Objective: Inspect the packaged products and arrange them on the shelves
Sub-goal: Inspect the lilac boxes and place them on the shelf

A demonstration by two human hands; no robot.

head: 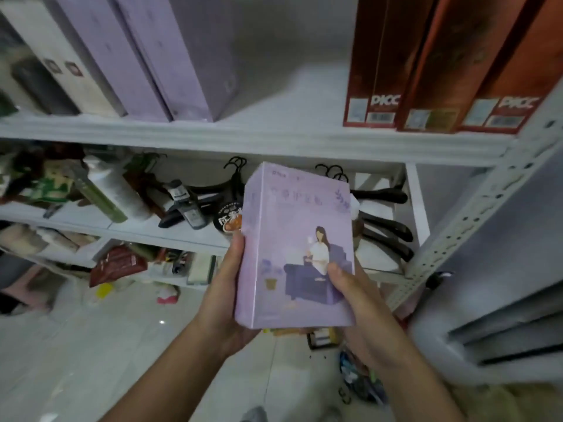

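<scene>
Lilac box (297,239) gripped by left hand (225,287) and right hand (359,303). Hangers (384,214), bottles (118,190) behind on white shelf (274,141); red boxes (426,71) far right.

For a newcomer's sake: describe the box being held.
Find the white shelving unit. Before its lower shelves, the left hand and right hand hold a lilac box. Unlike the plain lilac boxes above, it pictures someone seated in a purple armchair.
</scene>
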